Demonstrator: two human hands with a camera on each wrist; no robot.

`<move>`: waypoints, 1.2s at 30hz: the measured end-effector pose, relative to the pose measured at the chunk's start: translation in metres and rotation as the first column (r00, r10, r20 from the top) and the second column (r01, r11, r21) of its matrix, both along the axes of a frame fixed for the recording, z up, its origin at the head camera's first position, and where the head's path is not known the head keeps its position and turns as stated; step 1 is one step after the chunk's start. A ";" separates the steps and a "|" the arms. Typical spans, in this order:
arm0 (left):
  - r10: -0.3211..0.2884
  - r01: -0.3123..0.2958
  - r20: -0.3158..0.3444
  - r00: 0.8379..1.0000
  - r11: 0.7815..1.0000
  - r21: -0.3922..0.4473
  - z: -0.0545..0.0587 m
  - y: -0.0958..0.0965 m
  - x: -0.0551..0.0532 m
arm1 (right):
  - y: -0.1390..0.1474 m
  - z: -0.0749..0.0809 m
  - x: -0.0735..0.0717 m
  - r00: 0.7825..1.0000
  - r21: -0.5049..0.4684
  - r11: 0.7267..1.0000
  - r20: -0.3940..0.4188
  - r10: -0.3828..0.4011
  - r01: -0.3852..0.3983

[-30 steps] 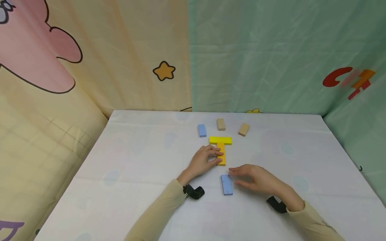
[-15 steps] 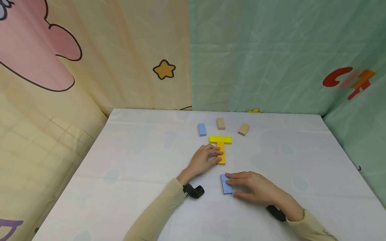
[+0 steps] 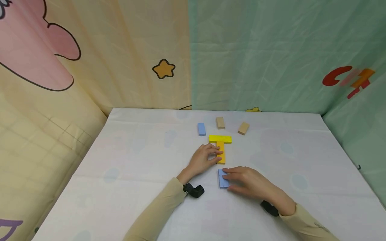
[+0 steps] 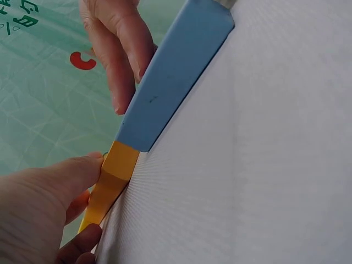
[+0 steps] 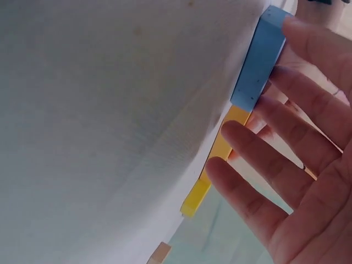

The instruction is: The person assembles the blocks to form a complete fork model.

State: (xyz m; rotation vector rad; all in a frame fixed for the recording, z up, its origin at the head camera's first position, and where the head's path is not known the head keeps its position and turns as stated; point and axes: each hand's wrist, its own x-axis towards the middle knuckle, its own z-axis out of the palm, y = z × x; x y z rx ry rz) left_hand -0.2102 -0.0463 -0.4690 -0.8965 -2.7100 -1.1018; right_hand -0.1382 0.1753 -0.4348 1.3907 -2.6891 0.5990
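My left hand [image 3: 203, 158] holds an orange block [image 3: 221, 146], its thumb and curled fingers at the block's left side and top. In the left wrist view the thumb [image 4: 82, 170] lies at the block's upper edge. A yellow block [image 3: 220, 139] lies crosswise at the far end of the orange one, making a T. My right hand [image 3: 250, 180] has extended fingers on a light blue block [image 3: 222, 182], whose right part they cover. In the left wrist view, this blue block [image 4: 176, 77] overlaps the orange block's near end.
Beyond the T lie a smaller blue block [image 3: 201, 129] and two tan blocks, one upright [image 3: 220, 123] and one slanted [image 3: 243, 128]. A white cloth covers the table [image 3: 135, 201]. Printed curtains [image 3: 256, 50] hang behind and at the sides.
My right hand came down onto the near blue block and slid it away from me and slightly left, closer to the orange one. The left hand stays put.
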 end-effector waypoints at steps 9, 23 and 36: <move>-0.005 0.005 -0.008 1.000 1.000 0.005 -0.001 0.000 0.000 | -0.008 0.002 -0.007 1.000 0.020 1.000 -0.018 -0.018 0.019; -0.008 0.008 -0.006 1.000 1.000 0.005 0.000 -0.001 0.000 | -0.013 0.004 -0.013 0.999 0.025 0.999 -0.028 -0.019 0.020; -0.005 0.005 -0.005 1.000 1.000 -0.001 0.003 -0.001 0.001 | -0.014 0.002 -0.012 0.999 0.018 0.999 -0.027 -0.038 0.039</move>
